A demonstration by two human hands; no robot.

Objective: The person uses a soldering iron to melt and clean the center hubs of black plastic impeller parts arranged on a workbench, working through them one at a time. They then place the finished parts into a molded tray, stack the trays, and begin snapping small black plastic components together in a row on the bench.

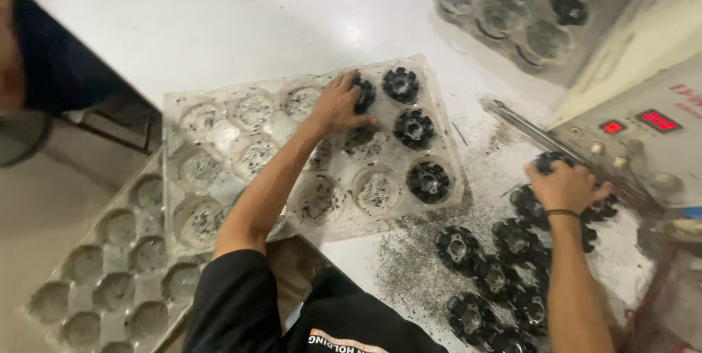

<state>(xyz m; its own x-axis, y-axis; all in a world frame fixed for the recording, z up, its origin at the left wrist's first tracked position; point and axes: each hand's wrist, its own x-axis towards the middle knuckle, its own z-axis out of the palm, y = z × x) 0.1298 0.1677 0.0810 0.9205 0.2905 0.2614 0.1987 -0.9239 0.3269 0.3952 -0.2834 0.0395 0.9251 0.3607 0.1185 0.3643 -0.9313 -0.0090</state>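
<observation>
Loading step: our left hand [338, 108] had its grip closed on a black rotor part [363, 94], setting it into a pocket of the clear tray [219, 133]. Right hand [564, 186] rested on the loose rotors [490, 272] on the bench [219, 24]; couldn't tell its grip. Next move probably needs clean seating.

You stand over a white tabletop [241, 24] that fills most of the view. Its surface is bright under even light from above, and dark dust [417, 265] covers it near the right side. At the right edge you see a cream-coloured machine [643, 104] with two small red displays [657, 120]. At the left, below the edge of the tabletop, a grey floor [44, 207] and a dark metal frame [117, 137] are visible.
</observation>
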